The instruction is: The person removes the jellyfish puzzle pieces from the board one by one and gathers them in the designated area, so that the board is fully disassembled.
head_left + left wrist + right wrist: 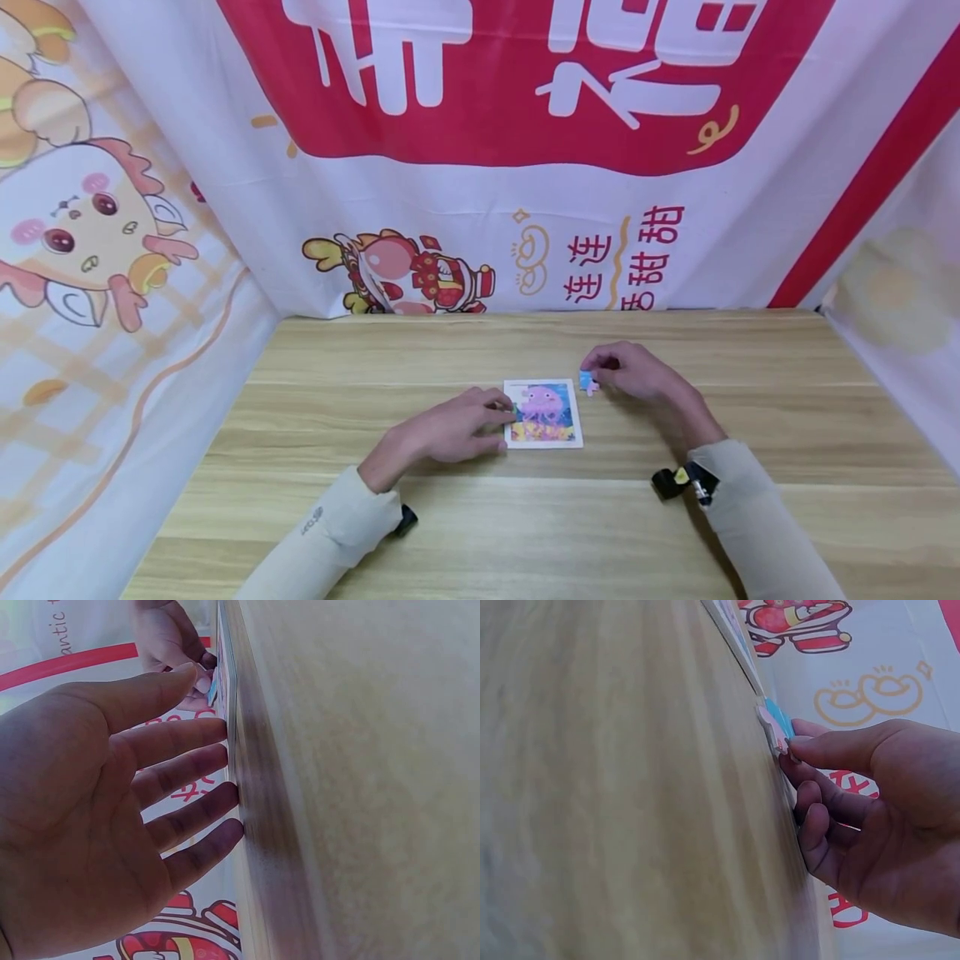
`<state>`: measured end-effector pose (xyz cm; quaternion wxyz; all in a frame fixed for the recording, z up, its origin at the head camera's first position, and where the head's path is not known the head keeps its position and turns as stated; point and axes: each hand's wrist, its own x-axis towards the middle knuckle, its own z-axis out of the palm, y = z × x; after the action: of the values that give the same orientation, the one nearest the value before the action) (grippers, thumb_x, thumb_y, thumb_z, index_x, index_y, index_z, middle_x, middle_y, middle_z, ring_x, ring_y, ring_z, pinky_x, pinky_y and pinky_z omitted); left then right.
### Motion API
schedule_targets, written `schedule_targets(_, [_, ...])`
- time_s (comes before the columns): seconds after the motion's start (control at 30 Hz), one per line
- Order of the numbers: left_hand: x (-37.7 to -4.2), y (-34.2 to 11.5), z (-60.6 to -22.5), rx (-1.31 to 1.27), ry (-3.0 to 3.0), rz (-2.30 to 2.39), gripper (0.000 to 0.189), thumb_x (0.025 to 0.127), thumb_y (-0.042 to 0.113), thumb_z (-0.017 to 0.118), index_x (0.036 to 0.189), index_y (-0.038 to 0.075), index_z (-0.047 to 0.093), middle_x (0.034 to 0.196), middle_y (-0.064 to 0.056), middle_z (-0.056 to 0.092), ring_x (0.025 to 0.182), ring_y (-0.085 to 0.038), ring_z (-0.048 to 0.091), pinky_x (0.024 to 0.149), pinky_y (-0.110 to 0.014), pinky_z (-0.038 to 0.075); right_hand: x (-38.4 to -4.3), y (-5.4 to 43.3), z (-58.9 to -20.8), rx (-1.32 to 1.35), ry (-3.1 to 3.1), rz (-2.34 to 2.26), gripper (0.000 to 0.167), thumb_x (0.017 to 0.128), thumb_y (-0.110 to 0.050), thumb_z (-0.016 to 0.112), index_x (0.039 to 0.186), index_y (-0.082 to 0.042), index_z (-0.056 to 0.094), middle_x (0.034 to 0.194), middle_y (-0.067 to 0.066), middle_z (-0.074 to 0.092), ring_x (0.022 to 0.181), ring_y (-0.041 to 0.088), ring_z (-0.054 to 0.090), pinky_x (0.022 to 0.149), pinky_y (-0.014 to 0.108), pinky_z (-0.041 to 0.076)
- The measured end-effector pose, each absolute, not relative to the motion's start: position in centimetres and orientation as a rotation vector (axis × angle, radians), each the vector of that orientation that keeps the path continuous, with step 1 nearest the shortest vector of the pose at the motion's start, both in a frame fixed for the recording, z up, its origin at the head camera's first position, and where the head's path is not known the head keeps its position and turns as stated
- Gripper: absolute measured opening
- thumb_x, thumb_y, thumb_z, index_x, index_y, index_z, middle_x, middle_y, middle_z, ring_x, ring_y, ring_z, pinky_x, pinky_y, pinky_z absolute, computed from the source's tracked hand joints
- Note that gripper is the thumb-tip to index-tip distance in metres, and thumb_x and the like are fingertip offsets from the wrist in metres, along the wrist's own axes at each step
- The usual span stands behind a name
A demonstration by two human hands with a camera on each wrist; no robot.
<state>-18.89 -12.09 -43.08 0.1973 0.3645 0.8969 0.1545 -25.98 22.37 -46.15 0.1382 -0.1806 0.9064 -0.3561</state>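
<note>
On the table lies a small square jigsaw puzzle (542,408) with a white border and a pink jellyfish-like creature over blue, with yellow below. My left hand (459,427) rests at its left side, the fingers (187,766) spread and nearly straight, their tips on the board's edge and the table. Just right of the puzzle's upper corner, my right hand (633,371) pinches a blue and pink puzzle piece (586,381) between thumb and index finger. In the right wrist view that piece (778,720) stands tilted close over the table, its far part hidden by the fingertips.
The wood-grain table (480,533) extends around both hands. Behind it hangs a white and red printed cloth (525,183), and another patterned cloth (135,350) closes off the left side. A black wrist device (667,483) sits by the right sleeve.
</note>
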Motion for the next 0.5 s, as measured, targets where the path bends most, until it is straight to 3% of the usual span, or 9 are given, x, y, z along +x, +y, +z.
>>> schedule_targets(0.5, [-18.72, -12.04, -42.85, 1.000, 2.505, 0.444, 0.050, 0.109, 0.035, 0.063, 0.155, 0.016, 0.059, 0.165, -0.002, 0.048, 0.152, -0.024, 0.044, 0.127, -0.046, 0.041, -25.95, 22.14, -46.12, -0.504, 2.639, -1.028, 0.022, 0.106, -0.004, 0.061, 0.116, -0.014, 0.078, 0.112, 0.007, 0.075, 0.100, 0.022, 0.063, 0.088, 0.035, 0.052])
